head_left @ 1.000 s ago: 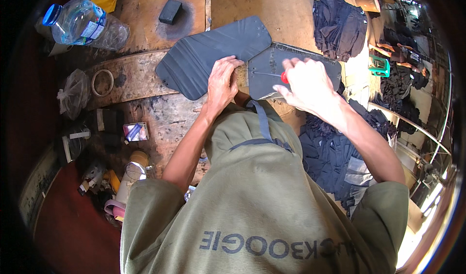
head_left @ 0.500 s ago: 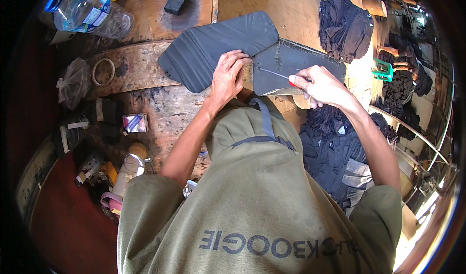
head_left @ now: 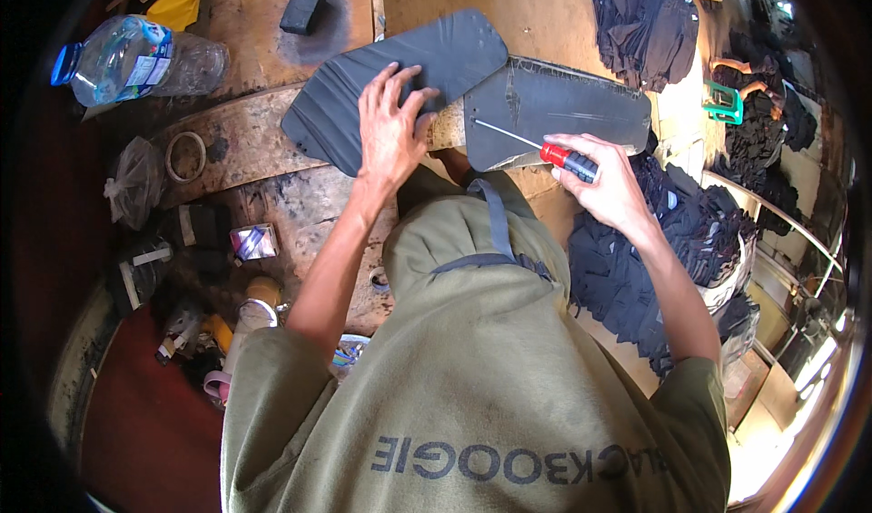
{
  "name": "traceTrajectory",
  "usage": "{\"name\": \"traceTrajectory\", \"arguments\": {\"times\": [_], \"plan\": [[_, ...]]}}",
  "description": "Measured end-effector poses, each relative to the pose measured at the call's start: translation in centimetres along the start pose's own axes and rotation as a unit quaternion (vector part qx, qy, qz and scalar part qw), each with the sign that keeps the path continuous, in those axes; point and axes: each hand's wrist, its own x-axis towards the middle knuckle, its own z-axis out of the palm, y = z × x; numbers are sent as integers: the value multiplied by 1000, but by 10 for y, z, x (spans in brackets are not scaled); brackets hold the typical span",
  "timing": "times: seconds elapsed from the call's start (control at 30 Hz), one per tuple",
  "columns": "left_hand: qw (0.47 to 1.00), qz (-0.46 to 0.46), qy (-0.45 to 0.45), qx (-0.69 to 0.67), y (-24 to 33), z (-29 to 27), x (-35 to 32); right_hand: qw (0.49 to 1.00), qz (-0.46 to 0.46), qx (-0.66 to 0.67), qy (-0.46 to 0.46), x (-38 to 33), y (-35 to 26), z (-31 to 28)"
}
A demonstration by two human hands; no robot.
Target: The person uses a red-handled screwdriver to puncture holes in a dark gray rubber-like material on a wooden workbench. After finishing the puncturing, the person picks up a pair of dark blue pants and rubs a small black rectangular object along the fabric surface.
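Bench (head_left: 536, 9) is bearing dark panels (head_left: 454, 45).
Left hand (head_left: 392, 127), eleven o'clock, is lying open; right hand (head_left: 618, 184), two o'clock, is gripping a screwdriver (head_left: 552, 154), best kept steady.

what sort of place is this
Probably a workshop: the right hand holds a screwdriver, two dark shaped panels are in front of the person, and piles of dark material lie nearby.

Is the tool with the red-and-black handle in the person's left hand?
No, the right hand holds the tool, while the left hand is over the ridged dark panel.
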Motion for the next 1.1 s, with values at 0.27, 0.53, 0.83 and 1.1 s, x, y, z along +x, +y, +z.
{"name": "traceTrajectory", "arguments": {"times": [0.27,0.53,0.83,1.1], "plan": [[999,40,-2,-21,-8,5,-1,994,23,79,73,-27,9,32],[999,31,-2,-21,-5,6,3,991,30,103,76,-32,4,39],[999,24,5,-22,-3,7,3,996,74,52,27,-24,-26,28],[1000,12,-2,-17,-5,5,2,996,-12,-59,60,-18,-36,30]]}}
